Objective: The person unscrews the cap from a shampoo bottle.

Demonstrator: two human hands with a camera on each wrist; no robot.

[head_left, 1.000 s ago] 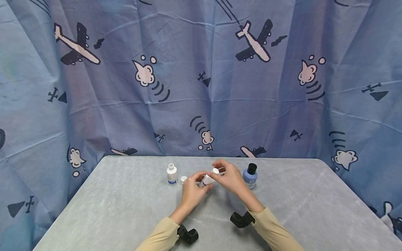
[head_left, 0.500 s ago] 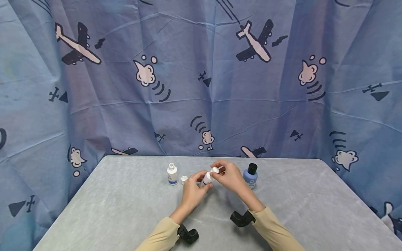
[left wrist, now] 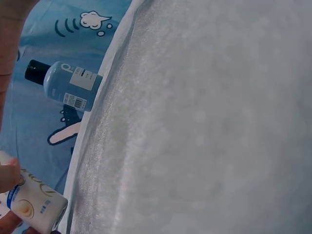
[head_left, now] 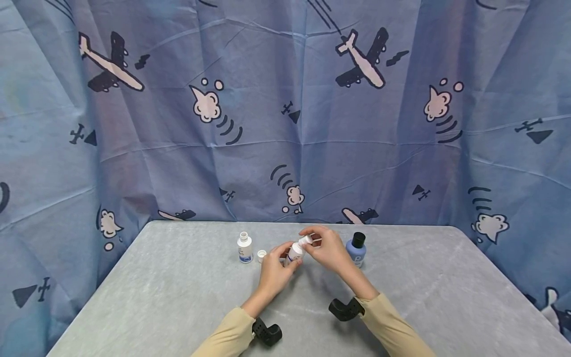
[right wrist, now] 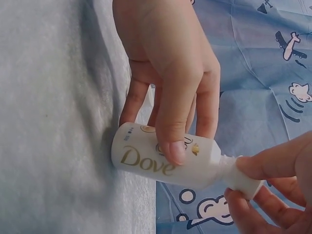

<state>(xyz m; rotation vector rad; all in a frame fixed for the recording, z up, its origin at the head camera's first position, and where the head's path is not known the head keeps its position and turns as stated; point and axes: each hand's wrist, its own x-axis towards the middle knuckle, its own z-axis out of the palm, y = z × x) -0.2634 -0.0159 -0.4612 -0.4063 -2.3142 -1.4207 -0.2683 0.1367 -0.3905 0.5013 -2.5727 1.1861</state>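
My left hand (head_left: 272,273) grips a small white Dove bottle (right wrist: 197,168), fingers and thumb around its body. The bottle tilts in the head view, its neck toward the upper right. With thumb and fingers, my right hand (head_left: 329,252) pinches a white cap (right wrist: 247,182) at the bottle's neck. A bit of neck thread shows between cap and shoulder in the right wrist view. Left of the hands stand an uncapped white bottle (head_left: 245,250) and a loose white cap (head_left: 261,255). A blue bottle (left wrist: 73,85) with a black cap stands upright beyond my right hand.
A grey-white cloth covers the table (head_left: 178,297). Behind its far edge hangs a blue curtain (head_left: 250,124) printed with planes and clouds. Black wrist cameras (head_left: 267,333) sit below both hands.
The right hand's fingers have shifted slightly and the pinched cap has tilted, its top turning away from the head camera. The left hand and bottle stay nearly in place.
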